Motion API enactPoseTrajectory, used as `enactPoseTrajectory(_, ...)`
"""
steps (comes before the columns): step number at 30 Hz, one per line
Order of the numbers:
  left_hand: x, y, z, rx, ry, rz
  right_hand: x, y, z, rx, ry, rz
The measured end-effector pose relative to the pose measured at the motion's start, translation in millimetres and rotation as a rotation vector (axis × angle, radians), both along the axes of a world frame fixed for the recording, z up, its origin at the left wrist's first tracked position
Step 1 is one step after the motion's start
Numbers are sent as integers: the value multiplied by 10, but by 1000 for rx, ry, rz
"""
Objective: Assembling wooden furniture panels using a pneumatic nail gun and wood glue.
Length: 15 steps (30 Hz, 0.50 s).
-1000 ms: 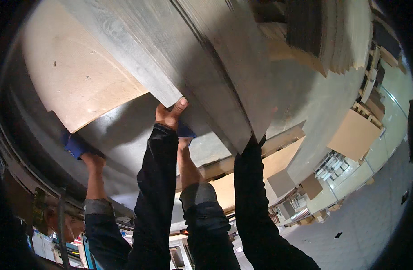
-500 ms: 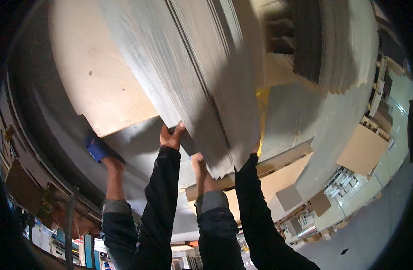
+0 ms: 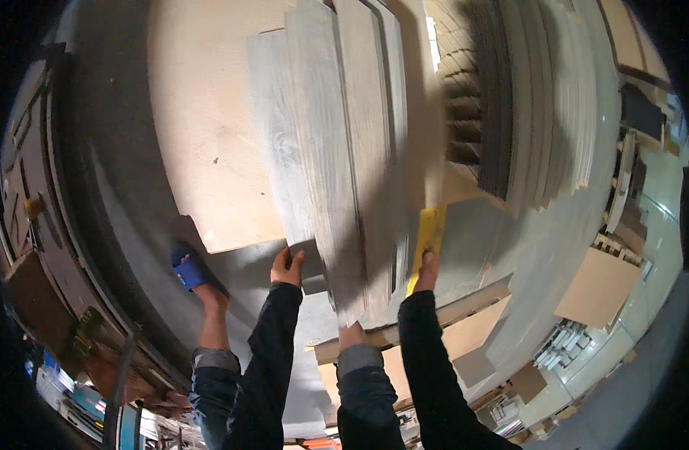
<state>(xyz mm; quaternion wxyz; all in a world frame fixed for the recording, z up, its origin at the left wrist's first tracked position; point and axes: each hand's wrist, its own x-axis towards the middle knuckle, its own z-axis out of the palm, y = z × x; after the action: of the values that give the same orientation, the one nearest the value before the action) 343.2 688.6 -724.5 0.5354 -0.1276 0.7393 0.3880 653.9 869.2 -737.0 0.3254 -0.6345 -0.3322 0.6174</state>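
Note:
Long grey wood-look planks (image 3: 325, 157) lie in an uneven stack in front of me, their near ends jutting out over my foot. My left hand (image 3: 286, 271) is at the near end of the lower grey planks on the left, thumb and forefinger apart, holding nothing I can see. On the other side, my right hand (image 3: 427, 274) hovers just right of the stack over a yellow floor strip (image 3: 430, 229). It is seen edge-on, apart from the planks, with some fingers hidden.
The planks rest on a large tan board (image 3: 213, 150). To the right stands a tall stack of dark and pale boards (image 3: 535, 105). A cardboard piece (image 3: 464, 322) lies near my right forearm. A blue slipper (image 3: 187, 271) is on my left foot. A metal rail (image 3: 119, 382) runs at lower left.
The plank stack has come down and straightened, and now looks lower and farther from me. Both hands have let go of the planks; the right one has moved out to the right.

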Motion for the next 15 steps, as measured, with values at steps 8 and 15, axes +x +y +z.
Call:
enactPoseTrajectory(8, -81, -124, 31, -43, 432, 17, -2192, 594, 619, -293, -152, 425)
enactPoseTrajectory(15, 42, -260, -336, 58, -20, 194, -2408, 530, 622, -535, -93, 348)
